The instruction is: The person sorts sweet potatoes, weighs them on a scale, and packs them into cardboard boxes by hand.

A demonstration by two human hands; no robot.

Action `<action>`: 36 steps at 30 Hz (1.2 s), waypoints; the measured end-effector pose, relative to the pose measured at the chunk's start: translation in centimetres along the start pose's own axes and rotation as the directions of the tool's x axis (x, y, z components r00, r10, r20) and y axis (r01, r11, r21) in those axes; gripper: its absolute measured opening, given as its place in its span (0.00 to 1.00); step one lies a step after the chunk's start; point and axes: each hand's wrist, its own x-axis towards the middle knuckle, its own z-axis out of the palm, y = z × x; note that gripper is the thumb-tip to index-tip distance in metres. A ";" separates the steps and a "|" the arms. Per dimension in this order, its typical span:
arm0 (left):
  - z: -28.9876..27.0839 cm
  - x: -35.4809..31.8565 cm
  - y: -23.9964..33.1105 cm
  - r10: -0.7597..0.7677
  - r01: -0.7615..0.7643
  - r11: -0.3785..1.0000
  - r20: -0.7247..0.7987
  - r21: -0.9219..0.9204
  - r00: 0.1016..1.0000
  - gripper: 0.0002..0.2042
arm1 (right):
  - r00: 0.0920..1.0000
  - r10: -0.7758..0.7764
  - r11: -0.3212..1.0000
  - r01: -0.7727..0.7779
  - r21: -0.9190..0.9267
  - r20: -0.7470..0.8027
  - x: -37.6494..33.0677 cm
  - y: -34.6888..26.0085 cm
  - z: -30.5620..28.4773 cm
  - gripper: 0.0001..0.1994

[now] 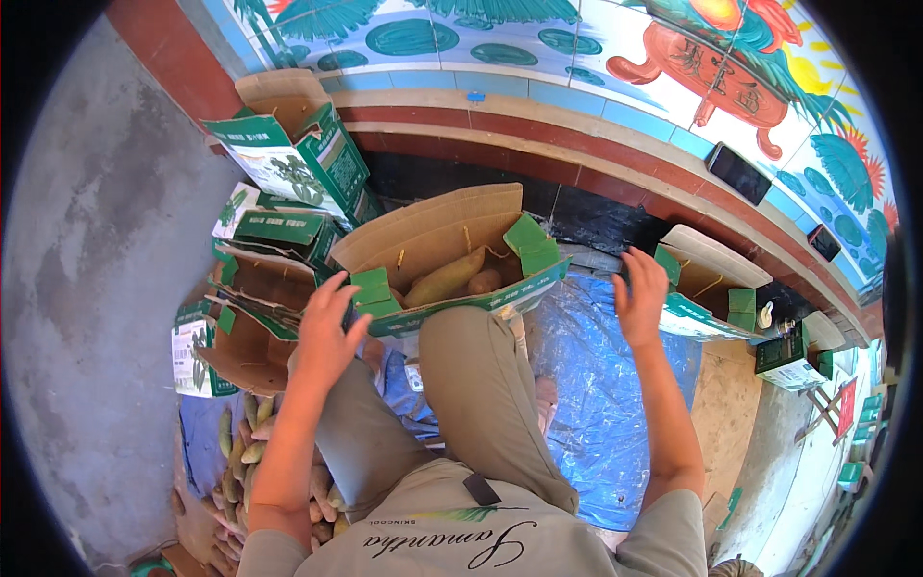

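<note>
Straight ahead of my knees stands a green and white cardboard box (548, 273) with its flaps up. Inside lie a few root vegetables that look like sweet potatoes, the longest one a greenish-tan sweet potato (448, 278). At the box's left end is my left hand (330, 329), fingers spread beside a green flap (375, 292); whether it touches the flap I cannot tell. My right hand (642, 296) hangs apart from that box, above the blue tarp and near another open carton (710, 288) on the right. Its fingers are loosely bent and nothing shows in them.
Several open cartons (306, 165) are stacked at the left. A heap of sweet potatoes (252, 452) lies on the floor by my left leg. Blue tarp (615, 423) covers the floor to my right. Two phones, one a black phone (739, 173), rest along the painted tiled wall.
</note>
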 end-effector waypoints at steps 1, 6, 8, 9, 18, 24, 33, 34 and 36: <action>0.5 0.1 0.2 0.010 -0.010 1.000 -0.007 -0.001 1.000 0.19 | 1.000 -0.026 0.999 0.026 0.043 -0.008 1.3 -1.4 0.5 0.19; 3.0 0.8 -0.6 0.058 -0.066 0.998 0.270 0.023 0.961 0.25 | 0.988 -0.146 0.966 0.154 0.208 -0.052 6.9 -8.1 4.6 0.16; 3.9 1.4 -1.0 0.072 -0.074 0.997 0.269 -0.003 0.961 0.22 | 0.986 -0.165 0.960 0.169 0.225 -0.036 8.4 -9.7 6.8 0.16; 4.2 1.6 -1.4 0.009 -0.013 1.000 0.344 0.008 0.939 0.21 | 0.981 -0.192 0.948 0.188 0.255 -0.009 9.1 -10.5 8.0 0.16; 5.4 1.6 -1.9 -0.121 0.089 0.992 0.445 0.093 0.887 0.09 | 0.951 -0.286 0.958 0.282 0.046 0.118 12.6 -13.4 14.0 0.20; 5.1 1.3 -1.4 -0.133 0.104 0.990 0.444 0.091 0.886 0.08 | 0.907 -0.094 0.989 0.132 -0.067 0.410 12.9 -13.8 15.2 0.20; 5.4 1.3 -1.4 -0.110 0.081 0.993 0.397 0.090 0.911 0.10 | 0.859 -0.193 0.964 0.257 -0.071 0.475 11.7 -13.4 14.6 0.09; 5.4 1.4 -1.4 -0.105 0.075 0.993 0.394 0.092 0.913 0.11 | 0.858 -0.195 0.964 0.257 -0.070 0.475 11.5 -13.3 14.6 0.09; 5.6 1.3 -1.3 -0.094 0.062 0.994 0.384 0.095 0.919 0.10 | 0.855 -0.263 0.930 0.348 -0.118 0.448 11.1 -13.0 14.8 0.06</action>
